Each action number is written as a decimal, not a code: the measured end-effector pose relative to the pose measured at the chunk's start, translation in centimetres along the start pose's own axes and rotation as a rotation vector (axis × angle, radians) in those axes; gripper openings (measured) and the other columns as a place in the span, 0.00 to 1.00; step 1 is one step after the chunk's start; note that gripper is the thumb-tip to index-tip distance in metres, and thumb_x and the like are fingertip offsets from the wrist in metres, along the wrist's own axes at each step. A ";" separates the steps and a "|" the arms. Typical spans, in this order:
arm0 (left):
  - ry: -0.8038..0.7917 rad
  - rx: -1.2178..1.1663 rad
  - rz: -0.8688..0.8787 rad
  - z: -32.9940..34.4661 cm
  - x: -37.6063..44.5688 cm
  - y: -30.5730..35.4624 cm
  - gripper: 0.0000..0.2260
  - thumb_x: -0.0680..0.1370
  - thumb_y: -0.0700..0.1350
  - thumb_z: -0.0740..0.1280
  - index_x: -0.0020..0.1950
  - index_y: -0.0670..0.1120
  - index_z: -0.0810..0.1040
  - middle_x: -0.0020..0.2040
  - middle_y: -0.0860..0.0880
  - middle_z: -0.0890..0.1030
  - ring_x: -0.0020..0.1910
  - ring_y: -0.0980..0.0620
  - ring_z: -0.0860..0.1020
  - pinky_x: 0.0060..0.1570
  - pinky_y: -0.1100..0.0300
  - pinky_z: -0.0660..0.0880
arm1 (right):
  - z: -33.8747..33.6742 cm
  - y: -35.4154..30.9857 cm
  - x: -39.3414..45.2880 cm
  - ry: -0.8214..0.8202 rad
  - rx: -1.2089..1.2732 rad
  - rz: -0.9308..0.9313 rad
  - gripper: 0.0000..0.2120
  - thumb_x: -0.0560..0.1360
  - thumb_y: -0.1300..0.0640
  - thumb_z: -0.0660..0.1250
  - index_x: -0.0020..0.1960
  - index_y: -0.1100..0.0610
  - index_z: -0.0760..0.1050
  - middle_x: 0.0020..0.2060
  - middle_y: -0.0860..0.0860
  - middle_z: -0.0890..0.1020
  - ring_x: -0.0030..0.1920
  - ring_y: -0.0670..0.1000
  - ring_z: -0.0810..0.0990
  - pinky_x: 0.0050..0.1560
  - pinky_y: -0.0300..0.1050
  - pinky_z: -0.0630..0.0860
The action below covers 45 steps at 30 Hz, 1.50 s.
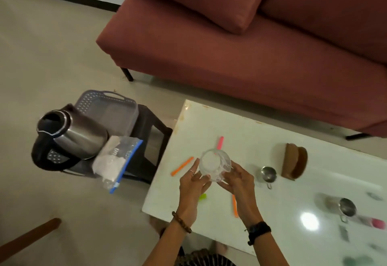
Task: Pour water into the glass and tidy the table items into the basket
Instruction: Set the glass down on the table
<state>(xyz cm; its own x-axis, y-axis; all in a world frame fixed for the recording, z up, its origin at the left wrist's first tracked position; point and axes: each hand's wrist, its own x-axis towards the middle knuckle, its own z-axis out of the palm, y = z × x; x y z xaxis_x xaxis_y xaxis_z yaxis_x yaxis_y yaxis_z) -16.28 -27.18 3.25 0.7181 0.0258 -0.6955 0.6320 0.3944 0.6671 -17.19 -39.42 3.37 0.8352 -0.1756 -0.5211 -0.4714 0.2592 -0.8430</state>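
I hold a clear glass (214, 164) above the left part of the white table (282, 177), my left hand (193, 184) on its left side and my right hand (238, 179) on its right. A steel kettle (69, 137) with a black handle stands on a dark stool (150, 140) left of the table. Behind the kettle sits a grey plastic basket (113, 108). On the table lie two orange sticks (181, 166) (235, 205), a pink stick (220, 142) and a green piece (202, 196) partly hidden by my left hand.
A zip bag (117, 161) with white contents leans on the stool by the kettle. Two small steel cups (268, 174) (346, 210), a brown holder (294, 162) and a pink item (378, 223) sit on the table's right. A red sofa (251, 45) stands behind the table.
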 end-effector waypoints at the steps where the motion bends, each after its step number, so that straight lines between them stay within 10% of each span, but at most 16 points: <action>1: -0.001 0.007 -0.040 1.0 -0.4 -1.6 0.26 0.73 0.33 0.67 0.70 0.45 0.68 0.52 0.52 0.82 0.54 0.52 0.80 0.43 0.67 0.80 | -2.0 0.5 -0.7 0.025 0.013 0.019 0.15 0.75 0.68 0.62 0.58 0.57 0.77 0.53 0.58 0.82 0.53 0.57 0.82 0.48 0.47 0.81; 8: 0.080 0.044 -0.240 3.9 0.1 -10.3 0.25 0.73 0.30 0.63 0.68 0.44 0.69 0.65 0.43 0.75 0.58 0.45 0.78 0.41 0.65 0.78 | -10.0 5.7 -1.3 0.093 -0.016 0.161 0.12 0.73 0.67 0.65 0.52 0.54 0.78 0.50 0.60 0.83 0.51 0.61 0.82 0.53 0.58 0.79; 14: 0.178 -0.001 -0.218 3.2 3.9 -12.9 0.25 0.72 0.27 0.62 0.69 0.40 0.68 0.59 0.40 0.77 0.55 0.43 0.77 0.47 0.57 0.77 | -10.3 9.2 3.0 0.003 -0.007 0.213 0.13 0.73 0.70 0.63 0.51 0.54 0.77 0.53 0.61 0.81 0.51 0.55 0.80 0.41 0.38 0.81; 20: 0.222 0.025 -0.182 2.2 8.6 -12.3 0.24 0.73 0.27 0.62 0.67 0.40 0.69 0.44 0.43 0.79 0.40 0.49 0.77 0.46 0.58 0.79 | -8.2 11.1 8.4 0.016 -0.010 0.271 0.18 0.73 0.71 0.63 0.62 0.66 0.70 0.55 0.64 0.77 0.52 0.57 0.78 0.43 0.42 0.79; 45: 0.233 0.038 -0.243 -0.9 12.1 -11.0 0.19 0.75 0.30 0.64 0.65 0.38 0.69 0.52 0.38 0.76 0.53 0.44 0.76 0.54 0.53 0.75 | -5.5 12.4 10.2 0.112 -0.183 0.216 0.19 0.74 0.65 0.67 0.63 0.62 0.68 0.56 0.60 0.74 0.50 0.55 0.75 0.55 0.52 0.75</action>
<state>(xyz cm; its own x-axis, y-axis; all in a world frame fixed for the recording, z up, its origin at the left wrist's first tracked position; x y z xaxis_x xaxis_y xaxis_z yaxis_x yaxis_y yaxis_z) -14.81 -30.35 -12.80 0.4621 0.1460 -0.8747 0.7899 0.3806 0.4808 -16.03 -43.28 -13.13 0.6784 -0.2409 -0.6941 -0.6865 0.1286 -0.7156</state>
